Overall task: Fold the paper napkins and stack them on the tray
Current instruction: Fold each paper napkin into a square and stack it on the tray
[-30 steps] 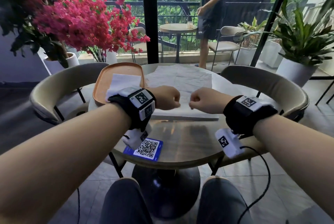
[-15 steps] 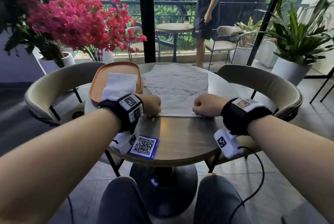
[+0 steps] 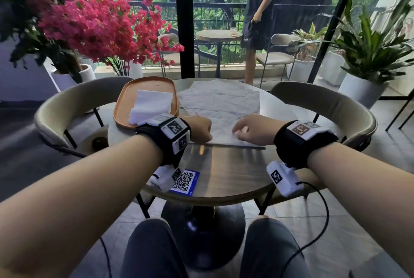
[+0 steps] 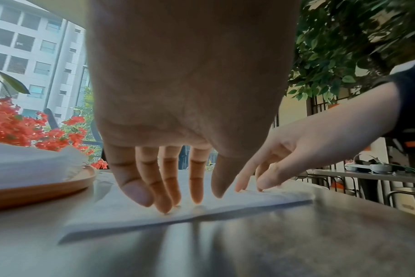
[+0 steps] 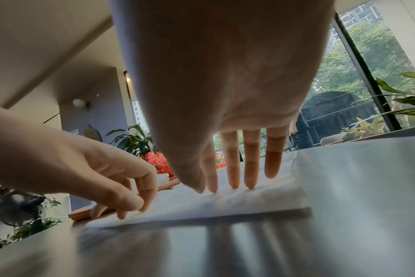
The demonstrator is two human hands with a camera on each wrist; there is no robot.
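A white napkin (image 3: 224, 137), folded over, lies on the round table (image 3: 224, 172) on the near edge of a spread pile of unfolded napkins (image 3: 219, 100). My left hand (image 3: 200, 129) and right hand (image 3: 246, 128) sit side by side on it. In the left wrist view the left fingertips (image 4: 165, 208) press down on the napkin (image 4: 121, 219). In the right wrist view the right fingertips (image 5: 233, 184) press the napkin (image 5: 201, 209) too. Neither hand grips anything. An orange tray (image 3: 125, 103) at the left holds a stack of folded napkins (image 3: 152, 105).
A blue QR card (image 3: 184, 180) lies near the table's front edge. Beige chairs (image 3: 67, 107) stand left and right of the table. Red flowers (image 3: 94, 26) and potted plants (image 3: 367, 53) flank it. A person (image 3: 257, 20) stands outside behind the glass.
My hands were fists holding the napkin's edge together, then moved apart along it. Now the fingers have straightened and press down on the folded napkin.
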